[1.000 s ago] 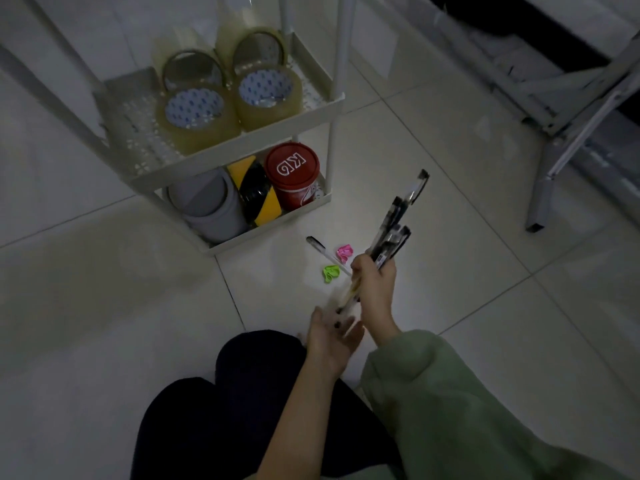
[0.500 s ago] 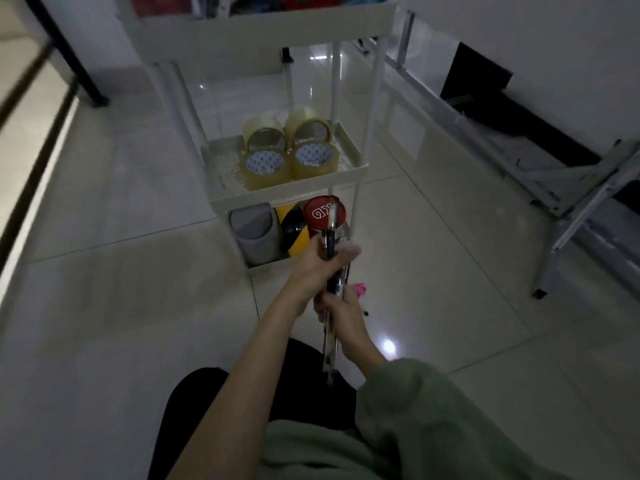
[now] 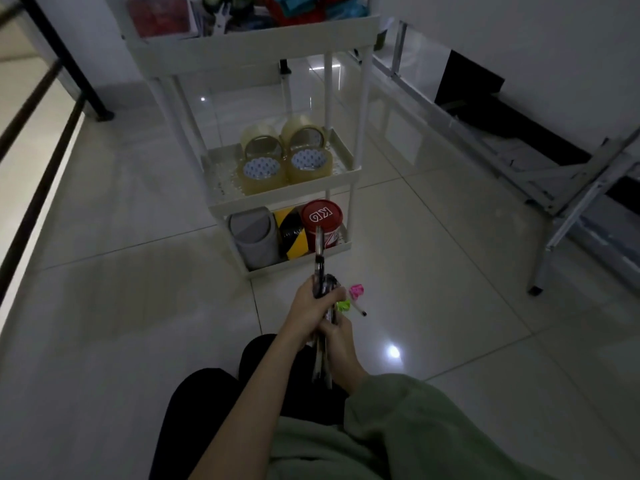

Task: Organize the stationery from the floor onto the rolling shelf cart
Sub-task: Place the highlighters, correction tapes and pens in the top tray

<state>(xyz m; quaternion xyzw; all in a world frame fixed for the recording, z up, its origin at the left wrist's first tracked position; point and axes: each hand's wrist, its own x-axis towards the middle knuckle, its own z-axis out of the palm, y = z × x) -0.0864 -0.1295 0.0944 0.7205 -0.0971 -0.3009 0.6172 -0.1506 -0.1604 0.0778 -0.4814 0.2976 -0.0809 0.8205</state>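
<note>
Pens (image 3: 321, 303) sat bundled in both grips, left hand (image 3: 311, 308) curled round upper part, right hand (image 3: 337, 337) round lower. Long axis pointed straight away toward cart (image 3: 277, 46), directly ahead. Stray pen (image 3: 358, 309) lay on floor just right.

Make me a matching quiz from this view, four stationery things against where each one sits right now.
Things:
1. clear tape rolls
2. red-lidded can
3. bundle of pens
4. pink clip

Places:
A. on the floor
B. cart's bottom shelf
C. gripped in both hands
D. cart's middle shelf

Pairs: 1-D, 2-B, 3-C, 4-A
</note>
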